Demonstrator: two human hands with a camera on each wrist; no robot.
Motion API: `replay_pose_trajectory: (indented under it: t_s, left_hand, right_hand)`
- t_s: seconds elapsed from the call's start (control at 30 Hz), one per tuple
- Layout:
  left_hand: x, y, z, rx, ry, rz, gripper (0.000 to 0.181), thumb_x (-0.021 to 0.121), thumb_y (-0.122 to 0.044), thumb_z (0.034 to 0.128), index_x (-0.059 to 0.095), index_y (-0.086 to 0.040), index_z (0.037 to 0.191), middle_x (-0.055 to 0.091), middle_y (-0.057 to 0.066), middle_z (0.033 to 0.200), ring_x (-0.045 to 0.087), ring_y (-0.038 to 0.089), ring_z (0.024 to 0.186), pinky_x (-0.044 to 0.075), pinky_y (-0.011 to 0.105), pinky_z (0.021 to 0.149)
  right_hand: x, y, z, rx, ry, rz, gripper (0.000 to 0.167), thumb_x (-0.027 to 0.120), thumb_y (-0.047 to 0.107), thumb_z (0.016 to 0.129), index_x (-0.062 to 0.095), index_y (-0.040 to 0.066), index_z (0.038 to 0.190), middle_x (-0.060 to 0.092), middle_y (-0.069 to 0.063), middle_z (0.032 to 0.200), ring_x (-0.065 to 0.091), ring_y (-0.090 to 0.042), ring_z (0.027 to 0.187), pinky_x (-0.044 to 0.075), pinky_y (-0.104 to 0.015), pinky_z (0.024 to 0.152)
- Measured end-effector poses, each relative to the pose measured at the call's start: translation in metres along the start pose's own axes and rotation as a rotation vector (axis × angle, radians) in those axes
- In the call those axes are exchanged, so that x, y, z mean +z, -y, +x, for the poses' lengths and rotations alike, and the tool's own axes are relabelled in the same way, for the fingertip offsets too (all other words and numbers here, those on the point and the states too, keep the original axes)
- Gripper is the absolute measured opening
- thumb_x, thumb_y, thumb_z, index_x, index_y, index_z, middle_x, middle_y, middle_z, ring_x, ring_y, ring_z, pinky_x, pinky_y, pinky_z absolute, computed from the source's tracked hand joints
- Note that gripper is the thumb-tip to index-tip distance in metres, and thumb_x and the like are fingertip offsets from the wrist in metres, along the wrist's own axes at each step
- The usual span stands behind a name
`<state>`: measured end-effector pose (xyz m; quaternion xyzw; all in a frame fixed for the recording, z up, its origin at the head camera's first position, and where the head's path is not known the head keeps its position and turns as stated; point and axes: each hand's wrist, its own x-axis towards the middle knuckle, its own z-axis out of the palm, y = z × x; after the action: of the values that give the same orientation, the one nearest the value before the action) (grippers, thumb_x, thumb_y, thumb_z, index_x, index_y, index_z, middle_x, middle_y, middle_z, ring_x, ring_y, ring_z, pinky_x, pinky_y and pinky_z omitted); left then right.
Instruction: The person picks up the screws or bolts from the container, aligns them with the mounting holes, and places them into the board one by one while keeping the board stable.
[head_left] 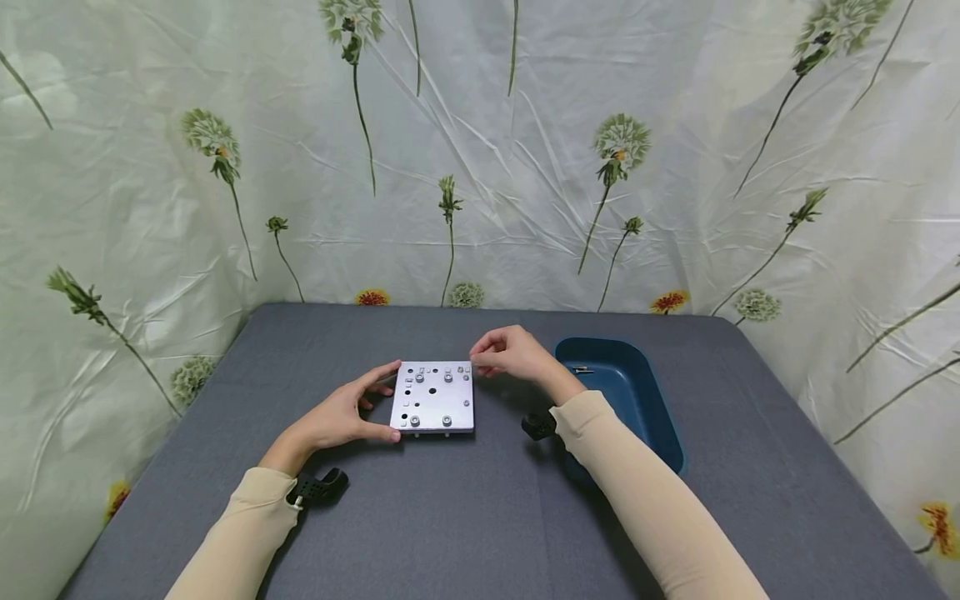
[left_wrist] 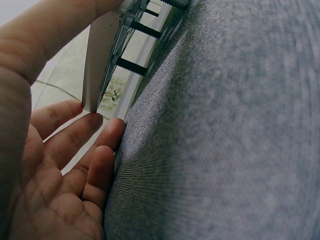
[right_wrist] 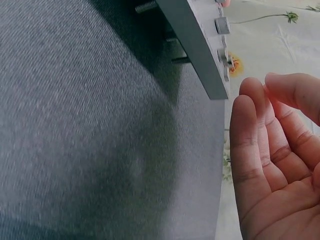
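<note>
A square silver metal plate [head_left: 442,400] with holes and several bolts stands a little above the table on bolt shanks that stick out below. My left hand [head_left: 341,417] holds its left edge, thumb at the front corner and fingertips at the back. In the left wrist view, fingers [left_wrist: 75,135] touch the plate's side while threaded bolts [left_wrist: 131,66] show underneath. My right hand [head_left: 513,358] is by the back right corner. In the right wrist view its thumb and fingertips [right_wrist: 252,87] come together just off the plate's corner; anything small between them is hidden.
A dark blue tray [head_left: 667,425] stands to the right, partly under my right forearm, with small metal pieces [head_left: 582,369] in it. The grey cloth-covered table [head_left: 450,533] reaches back to a hanging flowered sheet [head_left: 525,208].
</note>
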<state>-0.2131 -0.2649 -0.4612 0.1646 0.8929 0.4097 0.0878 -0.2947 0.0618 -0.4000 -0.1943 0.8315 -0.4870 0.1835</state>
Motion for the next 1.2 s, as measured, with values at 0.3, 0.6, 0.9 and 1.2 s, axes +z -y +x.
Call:
replay_pose_trajectory:
  t_s: [0.3, 0.6, 0.9, 1.2]
  left_hand:
    - [0.001, 0.0, 0.0, 0.005, -0.007, 0.009, 0.116, 0.097, -0.044, 0.0776, 0.032, -0.022, 0.17, 0.059, 0.016, 0.154, 0.058, 0.033, 0.138, 0.047, 0.051, 0.108]
    - [0.001, -0.001, 0.0, 0.01, -0.005, 0.016, 0.115, 0.097, -0.042, 0.0786, 0.031, -0.021, 0.17, 0.059, 0.017, 0.154, 0.058, 0.034, 0.137, 0.047, 0.051, 0.108]
    - [0.0, -0.002, -0.001, 0.024, -0.011, 0.024, 0.114, 0.097, -0.042, 0.079, 0.032, -0.019, 0.17, 0.058, 0.017, 0.155, 0.058, 0.034, 0.137, 0.048, 0.05, 0.107]
    - [0.0, -0.001, 0.0, 0.015, -0.008, 0.021, 0.116, 0.097, -0.043, 0.0782, 0.031, -0.02, 0.17, 0.056, 0.016, 0.158, 0.058, 0.033, 0.138, 0.047, 0.051, 0.108]
  right_hand:
    - [-0.013, -0.004, -0.007, -0.006, -0.013, -0.001, 0.024, 0.073, 0.017, 0.103, 0.076, -0.001, 0.118, 0.079, -0.016, 0.1, 0.077, -0.036, 0.097, 0.062, -0.052, 0.095]
    - [-0.028, -0.004, -0.015, -0.007, -0.027, 0.0, 0.03, 0.072, 0.018, 0.104, 0.073, -0.006, 0.123, 0.077, -0.026, 0.106, 0.073, -0.049, 0.107, 0.06, -0.056, 0.098]
    - [-0.04, -0.001, -0.023, -0.008, -0.044, -0.017, 0.032, 0.071, 0.021, 0.105, 0.073, -0.005, 0.123, 0.076, -0.028, 0.113, 0.075, -0.044, 0.106, 0.06, -0.055, 0.099]
    - [-0.057, -0.003, -0.032, 0.001, -0.065, -0.026, 0.028, 0.072, 0.024, 0.105, 0.075, 0.001, 0.121, 0.077, -0.026, 0.114, 0.074, -0.043, 0.107, 0.059, -0.056, 0.099]
